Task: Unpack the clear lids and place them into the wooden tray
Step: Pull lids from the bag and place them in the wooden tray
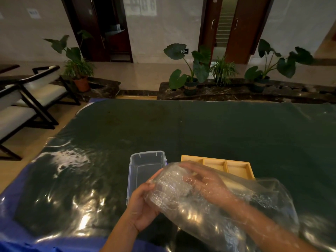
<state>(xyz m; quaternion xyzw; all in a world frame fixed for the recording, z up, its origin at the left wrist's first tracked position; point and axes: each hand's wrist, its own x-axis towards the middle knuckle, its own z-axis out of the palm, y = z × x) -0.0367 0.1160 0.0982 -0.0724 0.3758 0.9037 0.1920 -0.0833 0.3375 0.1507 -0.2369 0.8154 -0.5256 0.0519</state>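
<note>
So your left hand (141, 206) grips the bag (190, 217), right hand (205, 180) is inside it, grip unclear; wooden tray (236, 167) sits just beyond the bag, rightward.

Pale marbled walls (163, 33) stand behind a glossy beige stone floor (141, 75). A dark brown wooden doorway (94, 28) opens at left. At right, reddish-brown double doors (236, 33) stand ajar on a pale staircase (222, 28). Broad-leaved green potted plants (190, 70) sit along a low black marble ledge (236, 91). Black-framed chairs with white cushions (36, 91) stand at left. Dim warm light glints off a dark green table covered in clear plastic sheeting (218, 128).
</note>
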